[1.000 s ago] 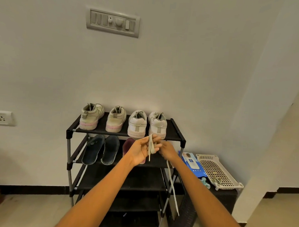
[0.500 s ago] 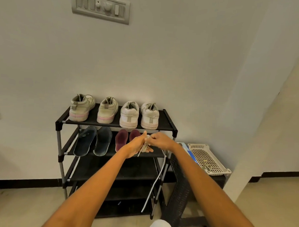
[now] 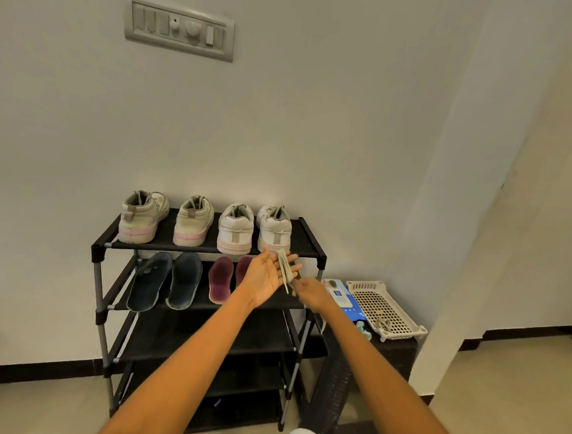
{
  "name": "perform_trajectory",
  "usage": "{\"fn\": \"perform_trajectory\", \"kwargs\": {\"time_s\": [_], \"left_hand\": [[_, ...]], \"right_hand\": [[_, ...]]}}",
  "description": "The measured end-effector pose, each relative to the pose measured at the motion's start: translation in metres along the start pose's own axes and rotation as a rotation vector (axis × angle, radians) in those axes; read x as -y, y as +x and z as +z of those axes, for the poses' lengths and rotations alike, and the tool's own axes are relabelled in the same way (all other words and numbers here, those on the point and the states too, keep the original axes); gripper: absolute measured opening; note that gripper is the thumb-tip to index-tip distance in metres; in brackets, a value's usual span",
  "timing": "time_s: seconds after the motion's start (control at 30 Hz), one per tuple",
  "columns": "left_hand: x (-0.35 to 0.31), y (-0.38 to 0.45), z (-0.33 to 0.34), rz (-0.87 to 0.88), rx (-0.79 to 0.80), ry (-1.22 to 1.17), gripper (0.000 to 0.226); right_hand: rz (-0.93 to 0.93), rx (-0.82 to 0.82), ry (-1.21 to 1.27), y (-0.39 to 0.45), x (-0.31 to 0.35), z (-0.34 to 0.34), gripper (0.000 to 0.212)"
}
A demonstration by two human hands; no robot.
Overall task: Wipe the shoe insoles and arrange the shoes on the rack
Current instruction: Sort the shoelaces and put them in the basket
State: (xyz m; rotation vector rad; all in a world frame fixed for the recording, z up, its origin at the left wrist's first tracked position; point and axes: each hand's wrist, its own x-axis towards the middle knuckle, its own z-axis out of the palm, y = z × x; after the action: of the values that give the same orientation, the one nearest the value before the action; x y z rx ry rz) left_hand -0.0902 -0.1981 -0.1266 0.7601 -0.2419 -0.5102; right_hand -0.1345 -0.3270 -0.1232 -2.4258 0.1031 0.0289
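Shoes sit in a row on the top shelf of the black rack, heels toward the camera: a pink-soled pair up and to the left of the fingers, then a white pair, whose right-hand shoe stands just above the fingertips of the left hand. One shelf down, two dark blue insoles lie flat well to the left of the fingers, and two maroon insoles lie nearer, the second partly hidden behind the left palm.

The left hand is turned palm up with its fingers spread and nearly straight. A folded pale shoelace lies across those fingers, its ends hanging just past the edge of the palm. The right hand sits just below and to the right, its fingers curled and drawn together at the lower end of the lace; whether they pinch it cannot be told.

Right of both hands, a blue packet lies on a dark stool, and beside it a white perforated basket holds another bundled lace. A switch panel is on the wall high above.
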Motion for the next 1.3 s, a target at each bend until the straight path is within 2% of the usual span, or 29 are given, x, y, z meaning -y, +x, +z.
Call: {"fn": "perform_trajectory", "kwargs": {"time_s": [0.07,0.17,0.23,0.33,0.5,0.63,0.77,0.83,0.9,1.0,1.07,1.13,1.3], "left_hand": [[0.005,0.003,0.000,0.026,-0.083,0.204,0.056],[0.007,-0.002,0.001,0.025,-0.122,0.453,0.053],[0.008,-0.008,-0.001,-0.039,-0.118,0.606,0.055],[0.008,-0.015,-0.005,-0.134,0.001,0.786,0.057],[0.011,-0.036,0.010,-0.226,0.171,0.631,0.060],[0.005,-0.047,0.023,-0.270,0.298,0.439,0.049],[0.001,-0.046,0.039,-0.160,0.199,0.152,0.040],[0.001,-0.038,0.041,-0.056,0.088,-0.024,0.034],[0.001,-0.030,0.040,0.033,-0.035,-0.093,0.032],[0.003,-0.024,0.034,0.076,-0.131,-0.008,0.038],[0.005,-0.022,0.027,0.072,-0.133,0.067,0.040],[0.005,-0.020,0.022,0.068,-0.116,0.112,0.039],[0.005,-0.024,0.016,0.041,-0.120,0.132,0.031]], "right_hand": [[-0.020,0.063,0.033,-0.008,0.001,0.001,0.034],[-0.102,0.171,-0.015,-0.015,0.008,-0.008,0.032],[-0.153,0.138,-0.056,-0.012,0.012,-0.017,0.035],[-0.225,-0.020,-0.066,-0.009,0.016,-0.035,0.035],[-0.245,-0.149,-0.055,-0.012,0.015,-0.053,0.024],[-0.212,-0.175,-0.048,-0.015,0.003,-0.048,0.021],[-0.145,-0.191,0.004,-0.018,-0.001,-0.024,0.030],[-0.108,-0.184,0.022,-0.021,0.003,-0.014,0.030],[-0.120,-0.129,0.054,-0.026,0.008,-0.005,0.028],[-0.151,-0.011,0.049,-0.032,0.009,0.003,0.017],[-0.160,-0.006,0.002,-0.032,0.007,0.002,0.016],[-0.161,-0.043,-0.001,-0.032,0.005,-0.003,0.013],[-0.215,-0.256,0.040,-0.040,0.002,-0.011,0.015]]}}
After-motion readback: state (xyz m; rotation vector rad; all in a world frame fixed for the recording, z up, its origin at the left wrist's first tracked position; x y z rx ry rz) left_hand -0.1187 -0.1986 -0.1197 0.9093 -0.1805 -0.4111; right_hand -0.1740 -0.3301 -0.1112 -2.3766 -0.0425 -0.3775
